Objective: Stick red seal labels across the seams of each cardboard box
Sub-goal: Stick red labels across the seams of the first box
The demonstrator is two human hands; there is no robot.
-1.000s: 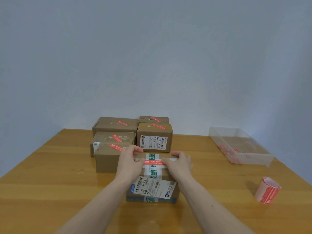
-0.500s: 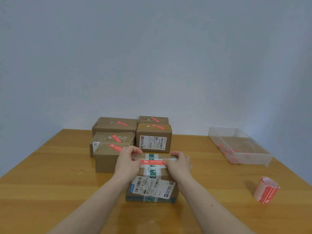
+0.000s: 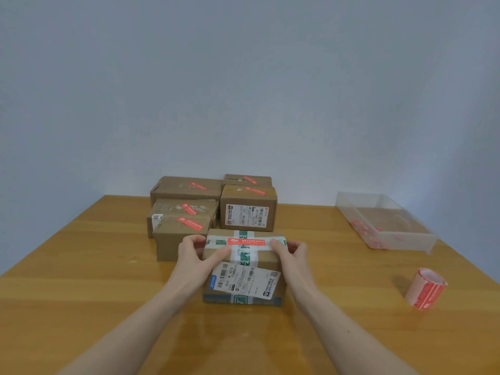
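Box nearest the person, centre of table, gripped at both ends. Red label stuck on its top, lying across the green-and-white tape at the seam. L hand curled round box's left end, thumb on top beside label's left end, fingers wrapped over far edge. R hand curled round right end, thumb tip on top just beside label's right end. Hands apart, the label between them. White shipping slip on box's near face.

Count: boxes – 6 total. 1 in hand, 5 stacked/grouped just behind it toward the wall, close together; each of the 5 shows 1 red label on top. One of these has a shipping slip facing me.

Roll of red labels – 1, standing on end, well right of the hands. Clear plastic tray – 1, far right; a few small red bits inside, too blurred to count.
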